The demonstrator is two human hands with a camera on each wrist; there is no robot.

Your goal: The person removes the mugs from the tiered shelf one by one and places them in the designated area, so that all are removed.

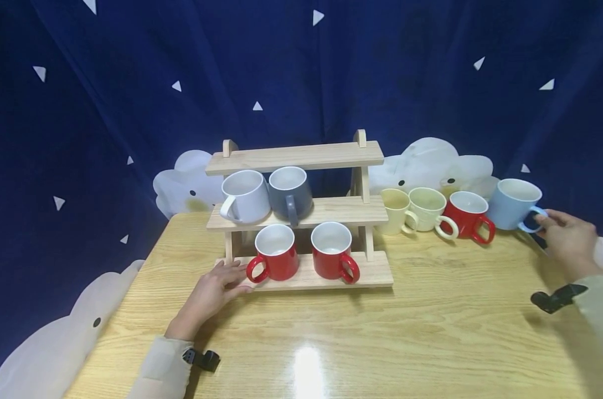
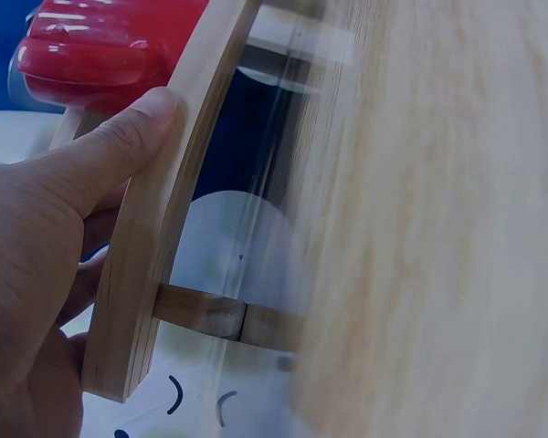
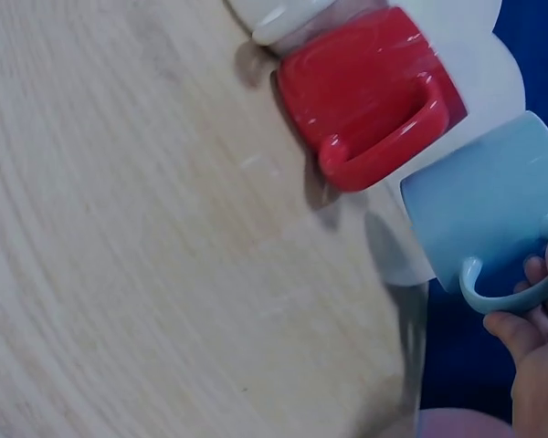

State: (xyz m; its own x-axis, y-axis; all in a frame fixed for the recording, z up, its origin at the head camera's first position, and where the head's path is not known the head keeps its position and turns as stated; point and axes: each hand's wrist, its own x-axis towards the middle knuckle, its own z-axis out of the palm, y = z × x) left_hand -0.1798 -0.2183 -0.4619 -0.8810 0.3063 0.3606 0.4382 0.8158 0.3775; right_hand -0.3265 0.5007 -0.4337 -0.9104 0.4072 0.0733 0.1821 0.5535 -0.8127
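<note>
At the right end of the row of mugs, my right hand (image 1: 570, 241) pinches the handle of a light blue mug (image 1: 511, 205) between thumb and fingers. The right wrist view shows that blue mug (image 3: 489, 205) upright, its shadow falling on the table beside it. My left hand (image 1: 214, 288) grips the left end of the bottom board of a wooden three-tier rack (image 1: 301, 284). In the left wrist view the thumb lies on one face of the board (image 2: 151, 219), the fingers behind it. Just right of that hand, on the bottom tier, sits a red mug (image 1: 276, 255).
A second red mug (image 1: 331, 252) shares the bottom tier. On the middle tier stand a white mug (image 1: 246, 199) and a dark grey mug (image 1: 296, 197). Right of the rack are two cream mugs, one a pale yellow-green mug (image 1: 427, 210), and another red mug (image 1: 463, 213). A dark blue curtain (image 1: 301, 72) hangs behind.
</note>
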